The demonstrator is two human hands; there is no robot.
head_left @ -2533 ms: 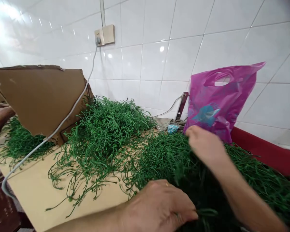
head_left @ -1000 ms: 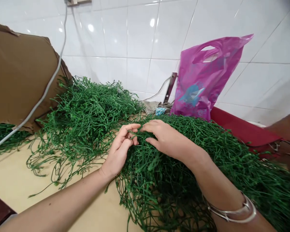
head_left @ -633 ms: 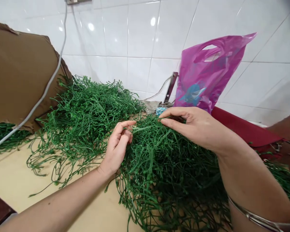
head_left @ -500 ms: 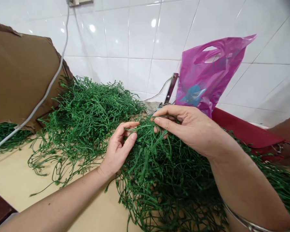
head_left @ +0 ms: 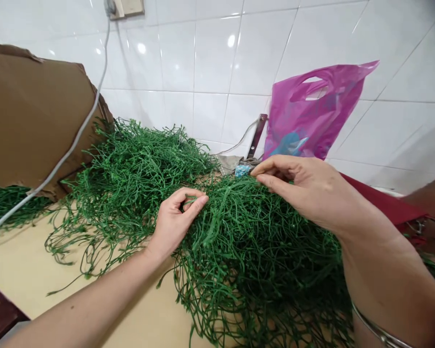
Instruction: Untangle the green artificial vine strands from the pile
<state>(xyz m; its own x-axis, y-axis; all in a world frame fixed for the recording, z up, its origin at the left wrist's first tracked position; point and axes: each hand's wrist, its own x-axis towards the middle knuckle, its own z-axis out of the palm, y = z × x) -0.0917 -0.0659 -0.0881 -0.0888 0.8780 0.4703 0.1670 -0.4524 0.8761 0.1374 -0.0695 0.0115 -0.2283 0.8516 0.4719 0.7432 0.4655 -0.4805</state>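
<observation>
A large heap of thin green plant stems with small budded tips (head_left: 239, 241), which look like plastic, lies in front of me. At its left edge my left hand (head_left: 176, 220) pinches a green stem (head_left: 190, 196) between thumb and forefinger. Above the heap's far side is my right hand (head_left: 304, 191), its thumb and forefinger brought close together. Whatever those right fingertips hold, if anything, is too small to make out. A second pile of the same green stems (head_left: 141, 169) sits to the left, against the tiled wall.
A torn cardboard box (head_left: 32, 121) stands at the left, with a grey cable (head_left: 81, 130) hanging before it. Against the wall leans a pink plastic bag (head_left: 311, 116), near a metal strip (head_left: 256, 137) and a small blue item (head_left: 242, 170). Red fabric (head_left: 380, 198) lies at the right.
My right hand has moved to the right, away from my left hand. The left thumb and forefinger have closed together. The view has shifted slightly.
</observation>
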